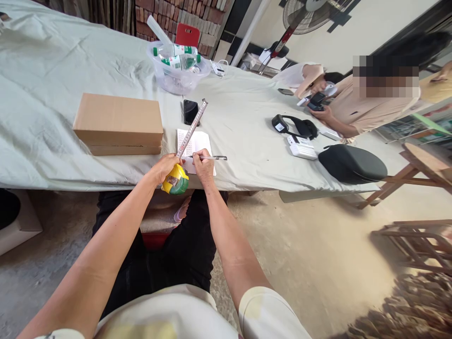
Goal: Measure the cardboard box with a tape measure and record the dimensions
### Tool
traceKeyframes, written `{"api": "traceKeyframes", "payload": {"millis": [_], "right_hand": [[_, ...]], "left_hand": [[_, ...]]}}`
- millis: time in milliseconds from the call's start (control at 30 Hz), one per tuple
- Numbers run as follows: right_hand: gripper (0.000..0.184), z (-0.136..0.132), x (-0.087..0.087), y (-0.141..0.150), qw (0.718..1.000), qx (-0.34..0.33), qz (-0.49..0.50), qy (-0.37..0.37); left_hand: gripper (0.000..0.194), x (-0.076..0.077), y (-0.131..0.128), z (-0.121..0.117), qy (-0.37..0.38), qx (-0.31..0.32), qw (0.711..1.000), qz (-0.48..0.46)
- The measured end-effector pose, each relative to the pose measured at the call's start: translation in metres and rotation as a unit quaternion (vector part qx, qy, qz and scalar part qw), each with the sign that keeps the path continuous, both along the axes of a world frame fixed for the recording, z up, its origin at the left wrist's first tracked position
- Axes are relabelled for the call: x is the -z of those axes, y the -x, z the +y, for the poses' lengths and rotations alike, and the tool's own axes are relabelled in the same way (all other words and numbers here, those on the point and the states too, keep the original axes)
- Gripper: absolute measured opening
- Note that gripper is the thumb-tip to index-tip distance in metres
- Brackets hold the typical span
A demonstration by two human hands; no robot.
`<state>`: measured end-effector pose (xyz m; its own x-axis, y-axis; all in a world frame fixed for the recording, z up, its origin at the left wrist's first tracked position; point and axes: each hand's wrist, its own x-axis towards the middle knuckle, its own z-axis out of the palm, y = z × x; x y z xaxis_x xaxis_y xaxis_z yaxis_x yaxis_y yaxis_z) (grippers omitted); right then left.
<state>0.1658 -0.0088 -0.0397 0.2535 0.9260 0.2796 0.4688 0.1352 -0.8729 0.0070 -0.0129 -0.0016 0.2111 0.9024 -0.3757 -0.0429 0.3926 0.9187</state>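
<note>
My left hand [167, 165] is closed around a tape measure, whose yellow and green case [176, 180] hangs by the table's front edge. Its metal blade [192, 126] is drawn out and slants up to the right, over an open notebook [202, 141]. In my right hand [204, 165] is a pen [219, 157], with its tip end at the page. Rows of small writing show on the notebook's left part, too small to read. A black phone [190, 112] lies just beyond the notebook, partly behind the blade.
A cardboard box [118, 117] sits left on the cloth-covered table [243, 117]. Behind stands a plastic basin [176, 80] with bottles. To the right are a black headset strap [300, 126], white devices [302, 148] and a dark case [353, 164]. Another person [370, 106] handles a black device.
</note>
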Motion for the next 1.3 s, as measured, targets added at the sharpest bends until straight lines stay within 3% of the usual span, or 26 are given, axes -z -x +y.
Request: {"api": "traceKeyframes", "payload": {"millis": [333,667,1300], "right_hand": [[0.019,-0.0012,0.001,-0.0011,0.998,0.051,-0.007,-0.028],[0.02,-0.002,0.0009,-0.0012,1.0,0.026,0.011,-0.004],[0.019,-0.003,-0.0022,0.0006,0.999,0.042,0.0,-0.004]], "left_hand": [[0.005,0.0006,0.0006,0.0003,-0.003,0.004,1.0,0.002],[0.005,0.0031,0.0005,0.0015,-0.009,0.008,1.0,0.002],[0.004,0.0002,0.0001,0.0,-0.004,0.007,1.0,0.011]]}}
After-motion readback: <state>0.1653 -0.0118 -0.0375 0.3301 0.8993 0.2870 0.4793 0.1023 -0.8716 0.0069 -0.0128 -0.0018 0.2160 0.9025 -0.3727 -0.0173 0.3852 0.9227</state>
